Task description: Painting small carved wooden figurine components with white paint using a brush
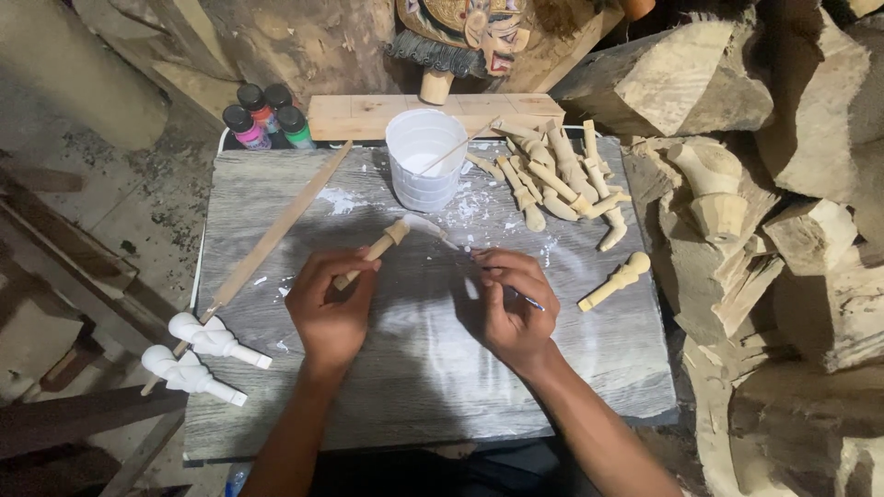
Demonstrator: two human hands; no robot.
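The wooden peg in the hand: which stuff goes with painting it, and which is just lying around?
In use:
left hand holding the peg
right hand holding the brush
white cup
bare pegs
painted pegs

Lying about:
paint bottles
long stick
wood blocks
carved mask

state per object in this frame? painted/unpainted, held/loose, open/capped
left hand: holds the wooden peg
wooden peg: unpainted, tilted, off the board
right hand: grips a thin brush
thin brush: held, mostly hidden by fingers
white cup: open, upright, stick inside
paint bottles: capped, upright
white pegs: painted, lying at the board's left edge
peg pile: unpainted, loose
single peg: unpainted, lying alone
board: white smears
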